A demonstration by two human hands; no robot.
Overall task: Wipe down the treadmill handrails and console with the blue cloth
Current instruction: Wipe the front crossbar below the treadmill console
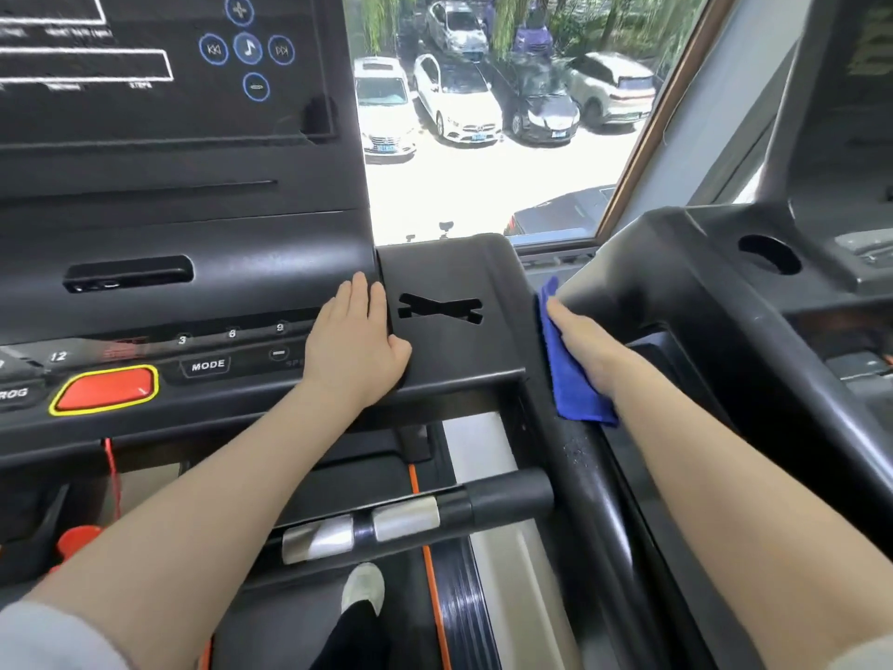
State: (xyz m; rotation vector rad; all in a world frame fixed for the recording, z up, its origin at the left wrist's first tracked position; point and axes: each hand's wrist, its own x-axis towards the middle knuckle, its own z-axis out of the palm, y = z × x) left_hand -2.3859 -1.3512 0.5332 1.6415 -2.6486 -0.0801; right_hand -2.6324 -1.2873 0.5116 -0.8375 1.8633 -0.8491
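We stand at the treadmill console [183,224], its broad black panel ahead of us, with the right handrail [587,476] running back along its right side. Our left hand [360,338] lies flat and relaxed on the console's right corner, holding nothing. Our right hand [587,340] presses the blue cloth [568,379] against the console's outer right edge, just above the handrail, fingers straight. The cloth looks soft, light and floppy, so we judge it best kept spread under a flat palm, not pinched by an edge.
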